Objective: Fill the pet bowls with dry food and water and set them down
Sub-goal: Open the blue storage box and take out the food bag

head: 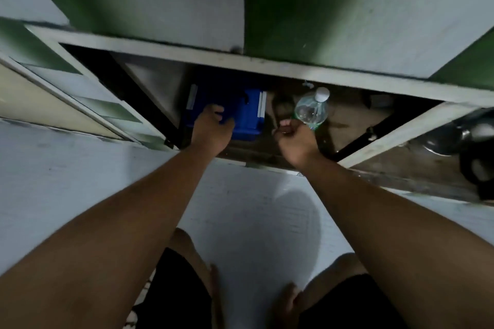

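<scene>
Water bottle (pixel 312 109) stands upright on the floor of an open low cupboard (pixel 240 60), cap on, to the right of a blue box (pixel 247 117). No pet bowls are in view.

Right hand (pixel 292 139) sits just in front of the bottle's base, fingers curled loosely inward; whether they touch the plastic cannot be told. Left hand (pixel 211 128) rests on the blue box with fingers spread over its near top edge, thumb apart.

Assessment: the bottle is clear thin plastic, apparently mostly full, so moderately heavy, with walls that will likely dent under a hard squeeze. Best hold is around the mid-body or just below the neck. The box looks rigid; its weight and contents are unknown, so lift with support from both sides.
</scene>
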Action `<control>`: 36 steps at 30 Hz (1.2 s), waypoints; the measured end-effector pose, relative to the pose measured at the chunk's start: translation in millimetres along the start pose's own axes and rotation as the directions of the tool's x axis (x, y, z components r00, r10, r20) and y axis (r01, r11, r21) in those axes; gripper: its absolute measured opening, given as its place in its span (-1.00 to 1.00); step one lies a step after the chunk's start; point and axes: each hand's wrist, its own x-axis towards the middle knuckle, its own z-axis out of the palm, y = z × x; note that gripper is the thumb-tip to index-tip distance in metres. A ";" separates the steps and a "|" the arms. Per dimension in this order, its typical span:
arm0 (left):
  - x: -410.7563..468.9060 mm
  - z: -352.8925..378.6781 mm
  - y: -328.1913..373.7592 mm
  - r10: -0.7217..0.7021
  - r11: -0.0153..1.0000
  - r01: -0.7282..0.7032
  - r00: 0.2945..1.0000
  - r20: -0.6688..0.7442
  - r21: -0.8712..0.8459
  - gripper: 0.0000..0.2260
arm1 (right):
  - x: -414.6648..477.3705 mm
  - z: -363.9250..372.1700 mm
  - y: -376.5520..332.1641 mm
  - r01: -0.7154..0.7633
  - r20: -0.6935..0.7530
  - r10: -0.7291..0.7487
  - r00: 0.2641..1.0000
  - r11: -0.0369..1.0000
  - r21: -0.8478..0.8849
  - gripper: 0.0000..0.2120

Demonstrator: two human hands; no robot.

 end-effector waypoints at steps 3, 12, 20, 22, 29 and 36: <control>34.6 10.4 -36.1 0.042 0.997 -0.039 0.998 -0.042 0.059 -0.61 | 42.4 29.8 4.7 -0.005 0.045 0.003 0.999 0.999 0.050 -0.88; 147.9 -1.5 -100.6 0.057 0.953 -0.030 0.995 -0.082 0.302 -0.29 | 144.1 78.1 8.2 -0.021 0.017 0.023 1.000 0.997 -0.078 -0.62; 168.6 -2.5 -110.3 0.046 0.980 -0.039 0.998 -0.033 0.197 -0.29 | 158.8 86.7 20.8 0.005 0.069 -0.016 0.998 0.987 0.158 -0.42; 169.6 -3.8 -115.4 0.065 0.973 -0.054 0.997 -0.040 0.226 -0.28 | 154.6 86.8 22.4 -0.013 0.057 0.001 0.998 0.975 0.221 -0.46; 153.8 -4.3 -116.1 0.066 0.974 -0.060 0.998 -0.022 0.220 -0.27 | 146.0 85.8 20.7 0.004 0.110 -0.023 0.994 0.985 0.173 -0.30; 104.8 -10.6 -118.2 0.058 0.987 -0.064 0.997 0.047 0.148 -0.25 | 111.4 73.0 32.2 0.034 0.138 -0.048 0.989 0.994 0.103 -0.15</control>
